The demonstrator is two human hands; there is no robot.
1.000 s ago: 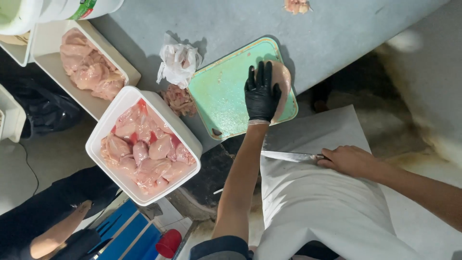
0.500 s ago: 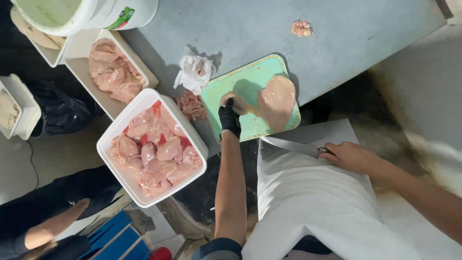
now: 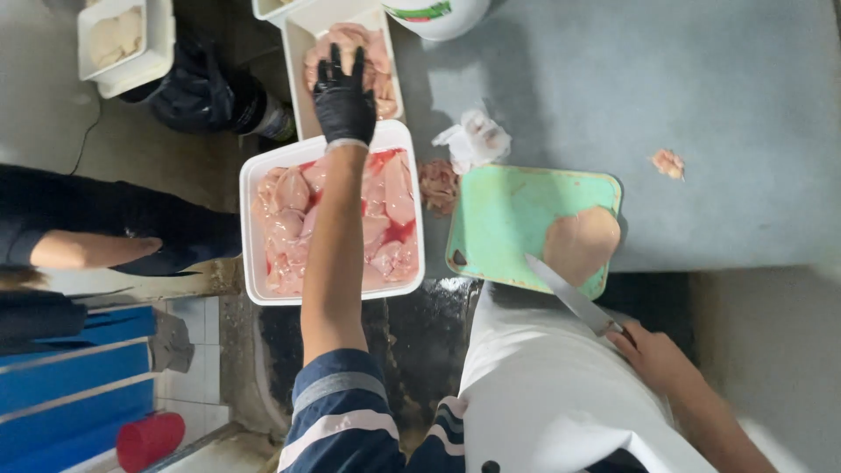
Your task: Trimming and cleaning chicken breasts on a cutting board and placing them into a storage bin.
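My left hand (image 3: 343, 96), in a black glove, reaches across the near white tray (image 3: 248, 229) of raw chicken pieces. It lies with fingers spread on the pale cut meat in the far white tray (image 3: 296, 88). My bare right hand (image 3: 653, 355) grips a knife (image 3: 571, 296) whose tip rests at the near edge of the green cutting board (image 3: 504, 219). A single flat chicken breast (image 3: 580, 242) lies on the board beside the blade.
A crumpled white wrapper (image 3: 474, 138) and meat scraps (image 3: 437, 185) lie left of the board, and a small scrap (image 3: 668, 162) lies on the grey table. A white bucket (image 3: 438, 13) stands at the far edge. Another person's arm (image 3: 92, 250) is at the left; a red cup (image 3: 150, 440) sits below.
My left hand left the cutting board and moved across the near tray to the far tray. The chicken breast stays on the board. The knife moved up to the board's edge.
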